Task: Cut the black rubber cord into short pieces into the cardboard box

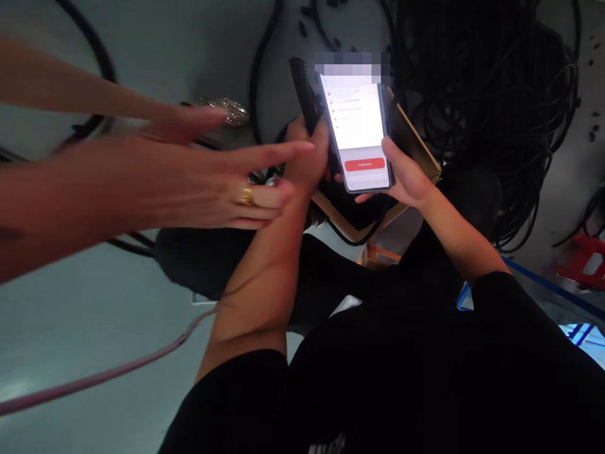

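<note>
A phone [357, 126] with a lit white screen and a red button is upright in my right hand [409, 176], whose thumb lies on its right edge. My left hand [309, 151] is closed round a dark, toothed strip-like object [305, 91] just left of the phone. Another person's hand [203, 180], with a gold ring, reaches in from the left and partly covers my left wrist. Behind it is that person's other hand [189, 123], blurred.
Below the phone stands an open cardboard box [413, 135] with dark contents. Black cables [477, 94] are heaped at the upper right. A pinkish hose [113, 373] crosses the floor at the lower left. A red object [581, 261] is at the far right.
</note>
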The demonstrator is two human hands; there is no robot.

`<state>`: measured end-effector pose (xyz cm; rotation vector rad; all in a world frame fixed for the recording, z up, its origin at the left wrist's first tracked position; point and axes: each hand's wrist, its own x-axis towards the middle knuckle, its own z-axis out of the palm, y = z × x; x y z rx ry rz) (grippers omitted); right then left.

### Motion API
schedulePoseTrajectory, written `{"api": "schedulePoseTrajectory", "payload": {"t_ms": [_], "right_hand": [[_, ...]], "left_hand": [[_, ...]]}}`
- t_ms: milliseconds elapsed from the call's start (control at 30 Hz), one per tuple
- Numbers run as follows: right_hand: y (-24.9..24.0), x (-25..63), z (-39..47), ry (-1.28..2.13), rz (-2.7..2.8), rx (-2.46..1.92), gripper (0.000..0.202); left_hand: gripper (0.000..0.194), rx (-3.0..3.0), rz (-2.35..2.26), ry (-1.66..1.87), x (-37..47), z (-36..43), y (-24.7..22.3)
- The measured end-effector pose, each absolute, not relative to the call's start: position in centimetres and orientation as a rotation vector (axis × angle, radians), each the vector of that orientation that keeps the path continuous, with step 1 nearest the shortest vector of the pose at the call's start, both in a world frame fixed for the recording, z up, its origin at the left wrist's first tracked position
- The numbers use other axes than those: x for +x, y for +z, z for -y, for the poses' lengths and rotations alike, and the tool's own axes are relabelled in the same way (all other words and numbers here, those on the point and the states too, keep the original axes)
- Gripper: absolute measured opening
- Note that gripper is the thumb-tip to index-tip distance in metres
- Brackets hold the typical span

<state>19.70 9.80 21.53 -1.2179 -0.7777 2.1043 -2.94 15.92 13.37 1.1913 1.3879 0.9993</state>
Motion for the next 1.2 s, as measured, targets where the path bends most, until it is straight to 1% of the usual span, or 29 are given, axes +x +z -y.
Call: {"api": "schedulePoseTrajectory", "payload": {"t_ms": [67,133,200,300,467,533,600,700,767,833,1033,1100,1200], "right_hand": [[21.2,19.8,-9.8,2.119,0.772,-1.175,0.109],[21.0,19.8,-9.8,2.104,0.761,-1.146,0.107],[20.8,19.7,-9.8,2.075,0.752,-1.165,0.105],[20.8,19.6,-9.8,2.067,0.744,-1.195,0.108],[20.7,19.6,-9.9,2.092,0.717,-1.160,0.109],[20.8,19.6,-9.8,2.093,0.718,-1.165,0.109],[21.1,19.7,-9.7,2.089,0.734,-1.156,0.106],[21.6,19.8,-9.6,2.095,0.753,-1.153,0.097],[21.8,19.8,-9.7,2.101,0.752,-1.178,0.094],[21.7,19.7,-9.8,2.094,0.744,-1.196,0.093],[20.9,19.7,-10.1,2.172,0.658,-1.190,0.097],[20.5,19.7,-10.0,2.157,0.640,-1.160,0.096],[20.1,19.6,-9.9,2.092,0.646,-1.131,0.094]], "left_hand": [[0.058,1.171,-1.414,1.028,-0.4,-16.5,12.3],[0.060,1.139,-1.392,1.030,0.6,-16.9,11.7],[0.059,1.132,-1.390,1.030,0.4,-17.2,11.4],[0.058,1.143,-1.411,0.988,-0.4,-17.3,11.0],[0.064,1.210,-1.403,1.014,-0.6,-17.2,10.9],[0.063,1.245,-1.422,0.998,-0.5,-17.2,11.2],[0.054,1.260,-1.439,0.984,-0.5,-17.2,11.6],[0.032,1.236,-1.464,0.967,-0.3,-17.1,12.2],[0.028,1.210,-1.488,0.964,-0.2,-17.1,12.3],[0.035,1.188,-1.483,0.966,-0.1,-17.1,12.0],[0.068,1.205,-1.400,1.024,-0.4,-17.1,10.7],[0.075,1.223,-1.380,1.022,-0.5,-17.1,10.5],[0.079,1.224,-1.355,1.020,-0.7,-17.2,10.4]]}}
